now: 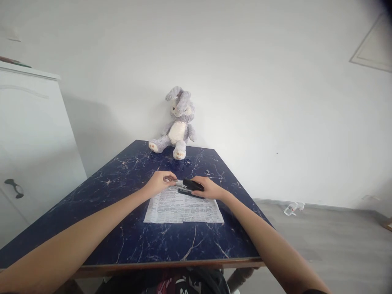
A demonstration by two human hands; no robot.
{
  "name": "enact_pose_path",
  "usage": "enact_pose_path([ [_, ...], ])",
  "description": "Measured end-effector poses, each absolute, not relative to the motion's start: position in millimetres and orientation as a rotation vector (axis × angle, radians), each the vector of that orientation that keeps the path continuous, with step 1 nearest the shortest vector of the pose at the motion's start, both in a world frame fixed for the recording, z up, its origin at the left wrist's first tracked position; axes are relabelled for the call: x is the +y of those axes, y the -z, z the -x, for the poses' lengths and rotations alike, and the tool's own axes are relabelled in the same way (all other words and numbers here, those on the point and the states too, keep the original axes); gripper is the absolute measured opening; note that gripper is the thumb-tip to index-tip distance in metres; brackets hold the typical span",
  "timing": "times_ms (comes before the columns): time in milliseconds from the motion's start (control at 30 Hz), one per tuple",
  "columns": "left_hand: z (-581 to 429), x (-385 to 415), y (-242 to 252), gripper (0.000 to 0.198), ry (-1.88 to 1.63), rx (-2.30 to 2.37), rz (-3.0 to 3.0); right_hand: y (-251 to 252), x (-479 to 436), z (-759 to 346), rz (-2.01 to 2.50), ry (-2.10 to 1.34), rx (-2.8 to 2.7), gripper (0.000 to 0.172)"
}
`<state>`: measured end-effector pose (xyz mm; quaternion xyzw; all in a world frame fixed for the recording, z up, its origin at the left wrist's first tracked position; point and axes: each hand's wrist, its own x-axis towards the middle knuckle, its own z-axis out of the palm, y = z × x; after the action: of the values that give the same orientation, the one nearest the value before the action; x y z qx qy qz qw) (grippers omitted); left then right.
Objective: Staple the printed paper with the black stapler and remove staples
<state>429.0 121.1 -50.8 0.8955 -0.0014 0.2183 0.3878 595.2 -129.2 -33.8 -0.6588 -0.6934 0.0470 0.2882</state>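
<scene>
A printed sheet of paper (183, 207) lies flat on the dark blue marbled table (128, 241). At the sheet's far edge sits a black stapler (192, 185). My right hand (210, 189) is closed around the stapler from the right side. My left hand (159, 182) is at the paper's far left corner, its fingers pinched together at the stapler's metal front end. What the left fingers pinch is too small to make out.
A grey and white plush rabbit (178, 124) sits at the table's far edge against the white wall. A white cabinet (27, 134) stands to the left. An empty plastic bottle (292, 208) lies on the grey floor at the right.
</scene>
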Motion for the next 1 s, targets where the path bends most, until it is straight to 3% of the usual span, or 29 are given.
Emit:
enact_pose_path([
  [100,-430.0,113.1,54.1,0.021,-0.513,-0.039,-2.28,36.1,-126.1,-588.6,1.827,-0.137,-1.863,0.029],
  [333,-431.8,110.7,58.7,0.021,-0.467,-0.041,-2.32,34.6,-125.9,-587.6,1.831,-0.126,-1.867,0.024],
  [1000,-432.6,116.7,60.9,0.02,-0.404,-0.028,-2.285,33.7,-126.8,-587.0,1.843,-0.142,-1.876,0.027],
])
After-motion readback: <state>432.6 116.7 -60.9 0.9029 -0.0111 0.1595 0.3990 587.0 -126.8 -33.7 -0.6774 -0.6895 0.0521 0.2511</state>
